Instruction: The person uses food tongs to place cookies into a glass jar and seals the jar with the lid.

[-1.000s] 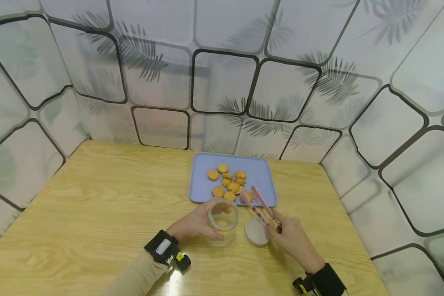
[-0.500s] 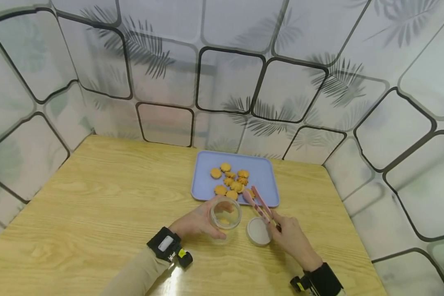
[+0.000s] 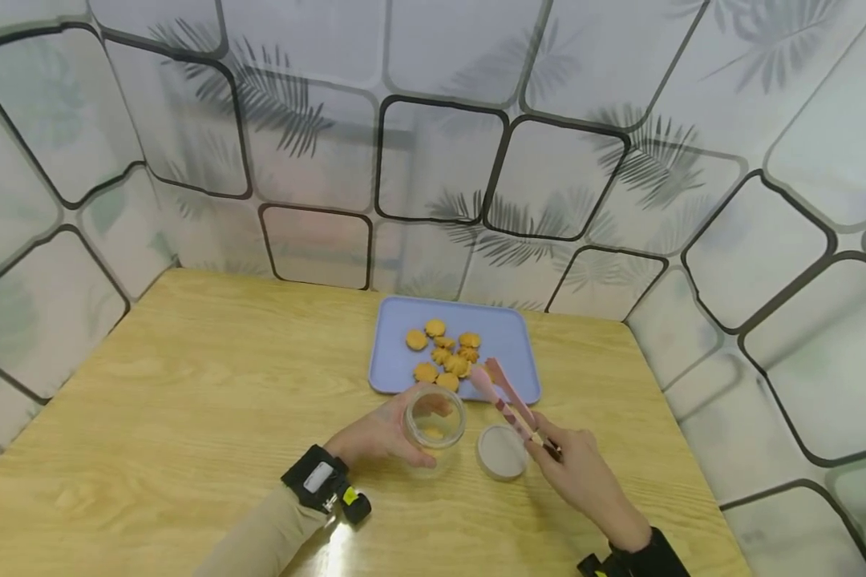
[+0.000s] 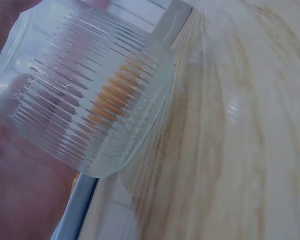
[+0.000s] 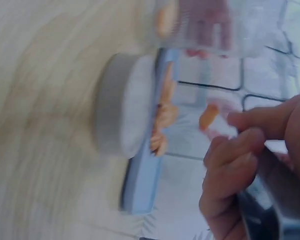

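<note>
My left hand (image 3: 382, 435) grips a clear glass jar (image 4: 90, 90) with ribbed sides, its open mouth facing up in the head view. One golden cookie (image 4: 115, 97) lies inside, seen through the glass. My right hand (image 3: 577, 473) holds pink tongs (image 3: 514, 410), whose tips are over the near right part of the blue tray (image 3: 501, 332). Between the tips is a cookie (image 5: 208, 117), raised above the tray in the right wrist view. Several more cookies (image 3: 456, 366) are scattered on the tray, some overlapping.
A round whitish lid (image 3: 501, 453) lies on the wooden table (image 3: 224, 385) between jar and right hand. Patterned cloth (image 3: 317, 160) stands round the back and sides of the table. The tray sits near the back edge, just beyond the jar.
The tongs have risen from the tray with a cookie between their tips, and my right hand has drawn slightly back to the right. My left hand keeps the jar in about the same place.
</note>
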Demonstrator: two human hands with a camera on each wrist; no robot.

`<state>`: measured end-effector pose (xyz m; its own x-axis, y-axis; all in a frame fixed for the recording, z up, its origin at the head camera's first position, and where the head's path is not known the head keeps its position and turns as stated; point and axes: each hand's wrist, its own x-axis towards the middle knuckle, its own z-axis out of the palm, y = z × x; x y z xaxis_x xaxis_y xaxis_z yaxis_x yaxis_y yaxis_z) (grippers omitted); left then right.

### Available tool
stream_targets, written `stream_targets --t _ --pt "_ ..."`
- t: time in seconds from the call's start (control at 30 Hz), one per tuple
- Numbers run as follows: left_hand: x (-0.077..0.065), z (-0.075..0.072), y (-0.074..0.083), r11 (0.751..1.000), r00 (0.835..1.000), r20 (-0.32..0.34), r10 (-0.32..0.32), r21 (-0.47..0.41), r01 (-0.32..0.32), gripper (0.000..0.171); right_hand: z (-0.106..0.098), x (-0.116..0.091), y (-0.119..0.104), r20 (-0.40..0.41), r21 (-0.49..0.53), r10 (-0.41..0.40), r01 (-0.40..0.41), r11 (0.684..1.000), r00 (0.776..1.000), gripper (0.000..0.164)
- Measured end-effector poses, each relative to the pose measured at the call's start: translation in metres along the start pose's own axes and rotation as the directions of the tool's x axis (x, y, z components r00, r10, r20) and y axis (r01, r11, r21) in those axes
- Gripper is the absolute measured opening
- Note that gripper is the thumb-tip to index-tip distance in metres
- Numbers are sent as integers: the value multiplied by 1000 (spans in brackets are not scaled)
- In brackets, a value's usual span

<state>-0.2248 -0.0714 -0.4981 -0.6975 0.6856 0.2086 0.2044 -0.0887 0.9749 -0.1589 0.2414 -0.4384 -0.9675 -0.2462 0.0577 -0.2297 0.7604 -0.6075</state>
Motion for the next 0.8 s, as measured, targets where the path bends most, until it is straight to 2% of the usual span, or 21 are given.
stream_targets --t 0.13,0.2,0.4,0.63,0.8 --pt "-2 -1 -1 1000 1000 -8 14 6 -14 85 -11 -5 -11 22 179 -48 43 983 999 49" --pt "-3 -2 -1 1000 1000 -10 15 2 -15 85 -15 -9 -17 26 233 -71 63 970 997 49" --pt "-4 -1 -1 1000 1000 0 4 5 -4 83 -17 -21 -33 -16 224 -202 200 954 979 45" --pt "-4 0 3 997 999 -1 -39 63 39 82 -12 -31 -41 -4 167 -276 273 947 961 44" --pt "-5 0 5 994 996 -15 -93 61 94 87 -10 -33 -44 16 185 -327 319 930 945 44"
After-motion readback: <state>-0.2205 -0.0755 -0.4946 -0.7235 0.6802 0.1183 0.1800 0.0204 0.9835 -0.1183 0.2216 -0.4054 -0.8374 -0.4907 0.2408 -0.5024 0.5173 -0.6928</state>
